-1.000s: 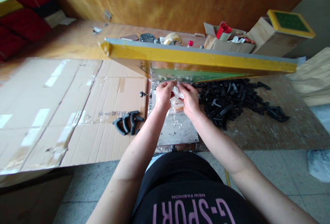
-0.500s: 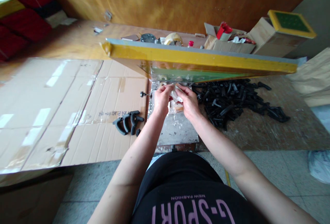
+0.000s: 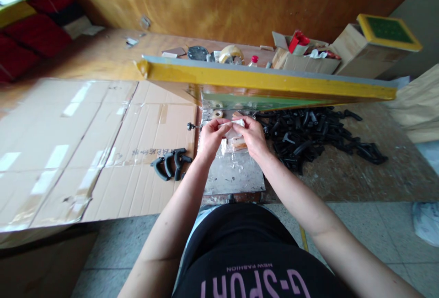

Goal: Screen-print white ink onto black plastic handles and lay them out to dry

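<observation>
A small white cloth [image 3: 237,127], perhaps tissue, is stretched between my two hands above the metal plate [image 3: 226,174]. My left hand [image 3: 211,137] pinches its left end, and my right hand [image 3: 253,137] grips the right end. Part of the cloth is hidden by my fingers. Just below them, a block wrapped in clear film and tape [image 3: 235,145] is fixed on the plate. A tape roll [image 3: 217,114] lies behind my left hand. Over the plate's far end leans a yellow-edged screen frame [image 3: 267,78].
Several curved black handles [image 3: 171,163] lie on the cardboard sheet [image 3: 113,129] at left. A heap of black plastic parts [image 3: 302,135] covers the bench at right. Behind the frame stand a red-capped bottle [image 3: 254,60] and an open carton [image 3: 310,62].
My hands have moved slightly apart, my left one shifting left and nearer to me. The cloth is now stretched between them, and the tape roll and wrapped block show more.
</observation>
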`<action>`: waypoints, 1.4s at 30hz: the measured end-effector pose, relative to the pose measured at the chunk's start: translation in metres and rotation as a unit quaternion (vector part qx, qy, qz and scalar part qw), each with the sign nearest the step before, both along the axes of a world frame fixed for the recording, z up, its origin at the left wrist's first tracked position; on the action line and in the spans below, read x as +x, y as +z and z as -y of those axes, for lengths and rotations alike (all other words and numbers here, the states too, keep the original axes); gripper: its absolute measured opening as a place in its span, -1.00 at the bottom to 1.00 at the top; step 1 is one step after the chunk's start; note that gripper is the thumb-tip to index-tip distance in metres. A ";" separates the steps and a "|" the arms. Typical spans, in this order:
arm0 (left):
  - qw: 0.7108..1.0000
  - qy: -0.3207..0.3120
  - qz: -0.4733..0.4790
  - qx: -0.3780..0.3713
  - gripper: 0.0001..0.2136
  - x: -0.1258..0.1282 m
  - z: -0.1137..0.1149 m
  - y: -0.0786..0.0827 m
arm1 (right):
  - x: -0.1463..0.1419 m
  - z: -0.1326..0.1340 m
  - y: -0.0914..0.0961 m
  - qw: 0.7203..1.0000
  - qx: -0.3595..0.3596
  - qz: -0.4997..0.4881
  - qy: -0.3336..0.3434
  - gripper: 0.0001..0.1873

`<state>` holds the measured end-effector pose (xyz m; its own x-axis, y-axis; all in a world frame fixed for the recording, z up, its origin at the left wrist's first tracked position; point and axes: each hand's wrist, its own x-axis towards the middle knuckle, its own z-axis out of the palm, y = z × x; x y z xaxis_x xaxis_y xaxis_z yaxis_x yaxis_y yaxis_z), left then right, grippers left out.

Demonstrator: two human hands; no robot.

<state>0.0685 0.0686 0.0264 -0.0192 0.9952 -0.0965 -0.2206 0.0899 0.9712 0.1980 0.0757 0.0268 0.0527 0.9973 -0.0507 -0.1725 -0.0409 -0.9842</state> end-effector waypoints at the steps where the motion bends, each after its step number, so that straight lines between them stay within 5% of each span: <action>1: 1.000 0.002 0.000 0.001 -0.74 -0.001 -0.001 -0.001 | 0.000 0.000 0.001 1.000 -0.006 -0.009 0.011 -0.64; 5: 1.000 0.023 0.008 0.002 -0.78 -0.002 -0.002 -0.002 | -0.001 -0.001 0.000 0.997 -0.026 -0.045 0.049 -0.62; 11: 1.000 0.015 0.027 -0.002 -0.81 -0.001 0.000 0.000 | -0.006 -0.003 -0.007 0.998 -0.008 -0.062 -0.016 -0.61; 20: 1.000 0.014 0.003 0.025 -0.80 -0.004 0.000 0.005 | -0.004 -0.003 -0.003 0.999 0.014 -0.030 0.018 -0.62; 32: 0.998 0.064 -0.002 0.029 -0.78 0.013 -0.013 0.014 | -0.007 -0.013 0.017 0.999 0.026 0.005 -0.027 -0.71; 42: 0.996 0.082 0.034 -0.009 -0.79 0.020 -0.021 0.011 | -0.009 -0.021 0.013 0.998 0.005 -0.017 -0.053 -0.63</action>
